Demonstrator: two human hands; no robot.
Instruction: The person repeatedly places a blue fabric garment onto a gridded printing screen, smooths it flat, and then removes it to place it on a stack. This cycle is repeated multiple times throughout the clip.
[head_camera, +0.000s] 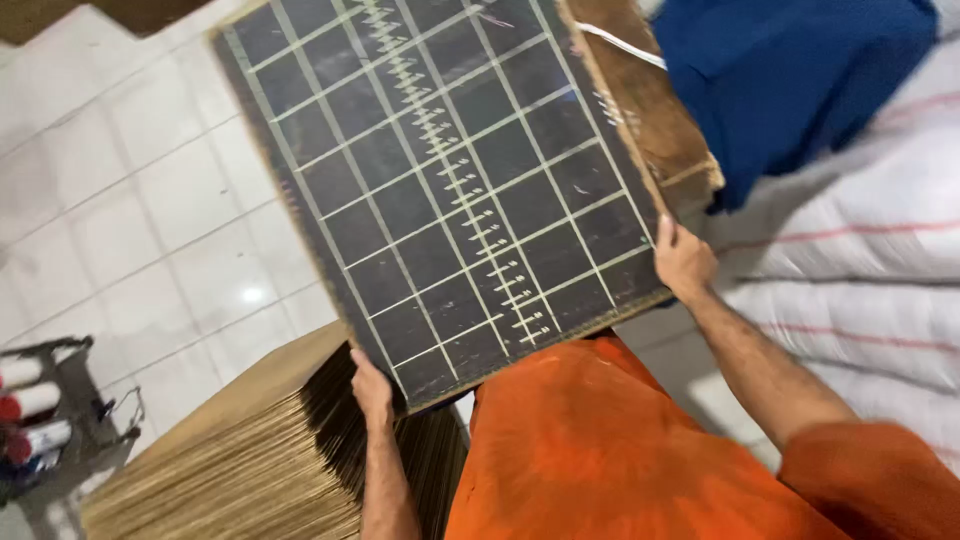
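Board (440, 190) sits between my hands: left hand (372, 388) fingers curl around its near corner, right hand (683, 260) fingers pinch its right edge, above stacked cardboard (250, 450).

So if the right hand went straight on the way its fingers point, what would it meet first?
The right hand grips the dark gridded board at its edge, fingers pointing up-left. Beyond, it would probably meet the wooden board first; depth is unclear.

Bright even indoor light, small glare spot on white floor tiles (250, 295), soft shadow under dark gridded board (440, 180), motion blur thru whole frame, esp. blue cloth (790, 80) top right, pic tilted, edges soft
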